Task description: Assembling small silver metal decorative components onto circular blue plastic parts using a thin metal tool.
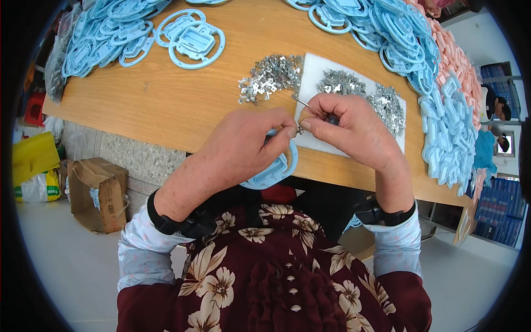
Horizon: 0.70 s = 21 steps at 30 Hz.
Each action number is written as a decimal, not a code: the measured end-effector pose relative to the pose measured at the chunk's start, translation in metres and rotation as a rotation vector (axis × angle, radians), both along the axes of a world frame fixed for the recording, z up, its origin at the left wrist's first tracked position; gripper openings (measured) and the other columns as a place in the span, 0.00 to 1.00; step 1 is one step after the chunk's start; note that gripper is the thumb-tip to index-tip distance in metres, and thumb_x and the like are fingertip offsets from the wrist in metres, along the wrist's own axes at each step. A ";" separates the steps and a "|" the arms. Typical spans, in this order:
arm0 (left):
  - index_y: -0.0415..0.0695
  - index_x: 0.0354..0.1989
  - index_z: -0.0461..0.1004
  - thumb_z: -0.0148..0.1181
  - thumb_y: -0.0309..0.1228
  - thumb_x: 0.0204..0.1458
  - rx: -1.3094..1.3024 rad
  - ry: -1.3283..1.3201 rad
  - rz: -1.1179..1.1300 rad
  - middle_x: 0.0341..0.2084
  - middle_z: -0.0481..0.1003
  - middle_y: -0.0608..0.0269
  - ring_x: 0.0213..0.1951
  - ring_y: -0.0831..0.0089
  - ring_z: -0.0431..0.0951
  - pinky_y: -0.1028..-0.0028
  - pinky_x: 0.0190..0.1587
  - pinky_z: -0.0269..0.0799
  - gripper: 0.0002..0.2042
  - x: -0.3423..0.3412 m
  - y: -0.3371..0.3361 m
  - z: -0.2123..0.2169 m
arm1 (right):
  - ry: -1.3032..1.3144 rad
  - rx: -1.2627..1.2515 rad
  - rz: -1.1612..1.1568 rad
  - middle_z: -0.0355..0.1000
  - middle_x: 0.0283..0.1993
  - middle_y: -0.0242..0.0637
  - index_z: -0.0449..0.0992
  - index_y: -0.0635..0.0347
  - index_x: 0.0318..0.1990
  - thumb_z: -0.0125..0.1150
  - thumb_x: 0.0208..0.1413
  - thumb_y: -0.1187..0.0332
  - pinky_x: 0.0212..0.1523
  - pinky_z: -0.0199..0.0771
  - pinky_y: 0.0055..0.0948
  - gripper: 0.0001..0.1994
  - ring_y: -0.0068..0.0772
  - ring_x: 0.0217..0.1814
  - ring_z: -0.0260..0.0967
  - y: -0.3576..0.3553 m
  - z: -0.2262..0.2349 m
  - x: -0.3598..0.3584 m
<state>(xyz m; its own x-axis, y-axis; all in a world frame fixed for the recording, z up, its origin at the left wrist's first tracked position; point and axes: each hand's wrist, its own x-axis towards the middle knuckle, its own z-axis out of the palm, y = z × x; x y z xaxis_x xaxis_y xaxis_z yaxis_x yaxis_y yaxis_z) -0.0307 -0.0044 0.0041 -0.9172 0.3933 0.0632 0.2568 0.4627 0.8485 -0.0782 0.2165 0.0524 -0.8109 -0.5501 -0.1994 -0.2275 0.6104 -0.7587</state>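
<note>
My right hand (351, 130) is closed around a thin metal tool (305, 104) whose shaft sticks out toward the upper left; most of it is hidden in the palm. A tiny metal piece (300, 130) sits between the fingertips of both hands, too small to make out its exact kind. My left hand (249, 138) has thumb and forefinger pinched together at that piece. Beneath the left hand, at the table's front edge, is a light blue plastic steering-wheel-shaped part (271, 174), partly covered by the hand.
Small metal clips lie in a heap (271, 76) on the wooden table (166, 105) and in piles on a white foam sheet (310, 74). Blue wheel parts (196, 44) are stacked at both far sides. Blue (448, 133) and pink pieces (453, 52) fill the right. A cardboard box (97, 193) stands lower left.
</note>
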 end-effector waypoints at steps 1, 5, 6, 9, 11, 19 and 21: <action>0.41 0.40 0.78 0.59 0.32 0.62 -0.017 0.008 -0.017 0.25 0.77 0.51 0.27 0.56 0.77 0.66 0.33 0.72 0.08 -0.001 0.001 0.001 | 0.001 0.033 0.032 0.65 0.24 0.24 0.74 0.66 0.33 0.64 0.60 0.70 0.29 0.60 0.23 0.08 0.15 0.29 0.56 0.001 0.005 0.000; 0.41 0.41 0.78 0.59 0.32 0.62 -0.025 0.034 -0.077 0.26 0.77 0.52 0.27 0.57 0.77 0.67 0.33 0.72 0.08 -0.001 0.004 0.002 | -0.032 0.111 0.097 0.63 0.24 0.24 0.73 0.65 0.33 0.62 0.61 0.70 0.28 0.59 0.24 0.08 0.15 0.28 0.55 0.006 0.010 0.003; 0.41 0.41 0.78 0.58 0.32 0.62 0.004 -0.015 -0.084 0.27 0.77 0.53 0.28 0.60 0.77 0.68 0.34 0.72 0.08 0.000 0.004 0.001 | -0.042 0.109 0.082 0.67 0.27 0.33 0.74 0.66 0.34 0.62 0.61 0.67 0.31 0.63 0.29 0.10 0.28 0.30 0.60 0.008 0.009 0.004; 0.40 0.43 0.78 0.55 0.33 0.65 0.134 -0.144 -0.051 0.29 0.79 0.57 0.31 0.68 0.78 0.70 0.37 0.73 0.09 -0.003 0.006 -0.003 | -0.026 0.016 -0.019 0.75 0.33 0.49 0.77 0.67 0.39 0.61 0.61 0.61 0.38 0.72 0.38 0.14 0.48 0.35 0.72 0.019 -0.004 0.011; 0.39 0.44 0.78 0.53 0.33 0.66 0.275 -0.212 0.039 0.30 0.80 0.60 0.33 0.73 0.77 0.72 0.39 0.73 0.11 -0.006 0.010 -0.014 | 0.007 -0.154 -0.158 0.77 0.34 0.42 0.77 0.67 0.40 0.61 0.63 0.63 0.39 0.72 0.34 0.13 0.39 0.35 0.73 0.027 -0.020 0.022; 0.37 0.47 0.78 0.51 0.35 0.68 0.243 -0.239 0.189 0.32 0.79 0.62 0.35 0.78 0.76 0.74 0.39 0.73 0.14 -0.013 0.020 -0.035 | 0.016 -0.421 -0.404 0.74 0.31 0.30 0.77 0.65 0.42 0.62 0.63 0.72 0.36 0.70 0.23 0.06 0.18 0.33 0.67 0.003 -0.060 0.052; 0.37 0.48 0.78 0.51 0.35 0.68 0.200 -0.223 0.187 0.32 0.79 0.63 0.35 0.78 0.76 0.73 0.39 0.73 0.14 -0.014 0.019 -0.033 | 0.054 -0.374 -0.409 0.73 0.30 0.33 0.77 0.65 0.42 0.62 0.63 0.72 0.34 0.70 0.24 0.05 0.20 0.32 0.67 -0.002 -0.064 0.054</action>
<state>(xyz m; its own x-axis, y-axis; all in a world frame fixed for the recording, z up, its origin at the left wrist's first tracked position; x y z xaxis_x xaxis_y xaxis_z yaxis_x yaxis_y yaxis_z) -0.0446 0.0147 -0.0290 -0.9721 0.2174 -0.0879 -0.0184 0.3032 0.9528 -0.0246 0.2145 -0.0113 -0.9769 -0.2138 -0.0029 -0.0735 0.3482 -0.9345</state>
